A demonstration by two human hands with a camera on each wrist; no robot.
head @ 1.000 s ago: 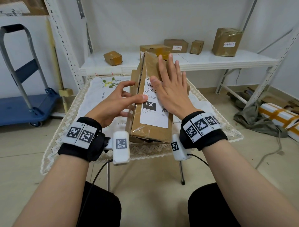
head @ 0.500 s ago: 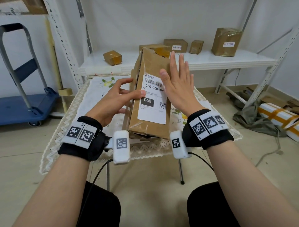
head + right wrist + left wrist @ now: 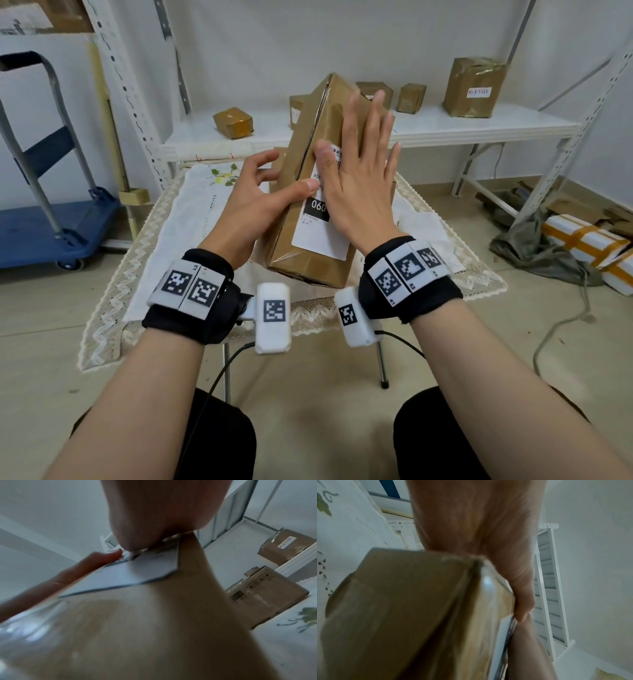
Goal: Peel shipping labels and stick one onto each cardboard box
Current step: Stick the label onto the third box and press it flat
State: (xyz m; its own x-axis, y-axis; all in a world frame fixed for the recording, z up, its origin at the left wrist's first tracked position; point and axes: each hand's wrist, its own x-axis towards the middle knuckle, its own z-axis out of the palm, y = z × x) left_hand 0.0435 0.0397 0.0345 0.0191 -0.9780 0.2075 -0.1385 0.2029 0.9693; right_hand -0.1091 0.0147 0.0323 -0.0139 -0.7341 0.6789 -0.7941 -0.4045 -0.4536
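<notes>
A person is holding a long cardboard box [image 3: 308,205] tilted up, its near end low over the lace-covered worktop [image 3: 154,240] and its far end raised. The left hand [image 3: 253,202] is gripping the box's left edge, thumb curled onto the top face and fingers [image 3: 267,171] wrapped behind. The right hand [image 3: 363,171] is lying flat, fingers straight and spread, pressing on the white shipping label [image 3: 322,236] — holding nothing.

What could go wrong: the box is being propped at an angle by one hand only, so firm pressing could be making it slip or twist; the label could be trapping a crease or bubble, or a corner might be lifting off the glossy tape. That is a judgement, not something visible.

Readable writing: the label is showing "060" in white on a black block, with "A0" above it — the rest is hidden under the palm. Farther back, a taped box [image 3: 474,87] on the white shelf [image 3: 445,128] is carrying a small label whose writing is too small to read.
</notes>
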